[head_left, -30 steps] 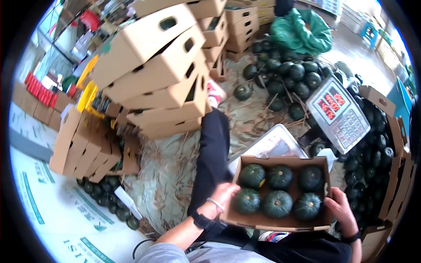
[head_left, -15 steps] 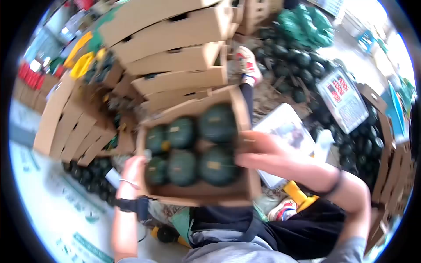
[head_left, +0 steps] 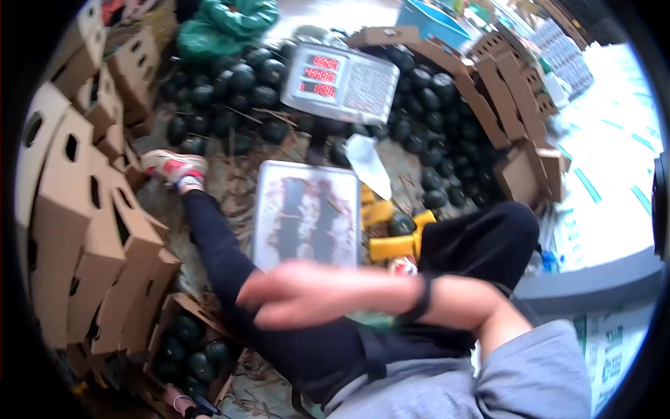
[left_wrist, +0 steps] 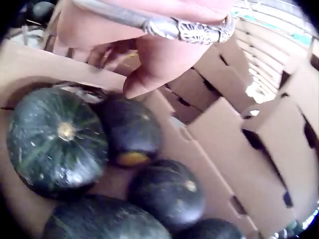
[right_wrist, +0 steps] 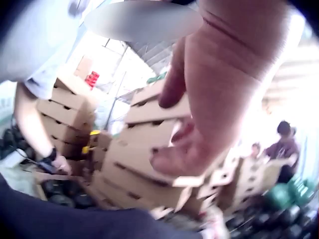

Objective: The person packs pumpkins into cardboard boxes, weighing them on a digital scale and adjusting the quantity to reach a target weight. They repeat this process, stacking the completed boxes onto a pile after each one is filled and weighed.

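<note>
A cardboard box (left_wrist: 30,62) of dark green pumpkins (left_wrist: 59,142) sits low at the lower left of the head view, beside stacked boxes. My left hand (head_left: 177,401) grips its end wall, the thumb on the inner side and the fingers over the edge in the left wrist view. One pumpkin there has a yellow patch. My right hand (head_left: 300,295) is held over my thigh, blurred, with loosely bent fingers and nothing in them. In the right wrist view the fingers (right_wrist: 182,159) hang apart from the boxes behind.
A scale's metal platform (head_left: 307,216) stands between my legs, its lit display (head_left: 342,80) behind it. Loose pumpkins (head_left: 241,77) are heaped beyond. Tall stacks of cardboard boxes (head_left: 63,202) line the left. Yellow pieces (head_left: 391,246) lie by my right foot. Two people are in the right background.
The box of pumpkins has gone from in front of me, over the scale, to the floor at my left. My right hand has let go of it; the left still holds. The head view has swung right.
</note>
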A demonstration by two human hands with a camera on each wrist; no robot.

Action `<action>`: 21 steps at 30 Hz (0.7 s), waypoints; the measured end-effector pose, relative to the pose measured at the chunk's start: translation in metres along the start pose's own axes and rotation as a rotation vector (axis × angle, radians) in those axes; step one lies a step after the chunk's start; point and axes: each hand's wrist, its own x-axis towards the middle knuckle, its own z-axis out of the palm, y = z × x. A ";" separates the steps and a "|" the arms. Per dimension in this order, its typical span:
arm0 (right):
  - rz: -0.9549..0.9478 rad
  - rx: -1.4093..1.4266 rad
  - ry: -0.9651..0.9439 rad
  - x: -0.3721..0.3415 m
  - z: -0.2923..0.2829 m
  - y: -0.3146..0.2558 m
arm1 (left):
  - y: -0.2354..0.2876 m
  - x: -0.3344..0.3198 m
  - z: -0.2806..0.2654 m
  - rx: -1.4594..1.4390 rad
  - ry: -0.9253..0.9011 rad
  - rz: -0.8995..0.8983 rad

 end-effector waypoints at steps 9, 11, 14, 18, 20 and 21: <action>0.341 -0.431 1.207 -0.301 -0.116 -0.070 | 0.332 -0.399 0.070 -0.608 -0.881 0.826; 0.372 -0.361 1.333 -0.338 -0.129 -0.041 | 0.360 -0.415 0.150 -0.364 -0.934 1.010; 0.328 -0.219 1.397 -0.379 -0.161 0.039 | 0.359 -0.410 0.276 0.144 -0.622 1.065; 0.532 -0.347 1.283 -0.421 -0.185 0.201 | 0.297 -0.378 0.344 0.535 -0.464 0.798; 0.654 -0.344 1.235 -0.407 -0.175 0.258 | 0.299 -0.394 0.327 0.522 -0.517 0.777; 0.693 -0.225 1.209 -0.390 -0.170 0.286 | 0.302 -0.405 0.325 0.480 -0.571 0.746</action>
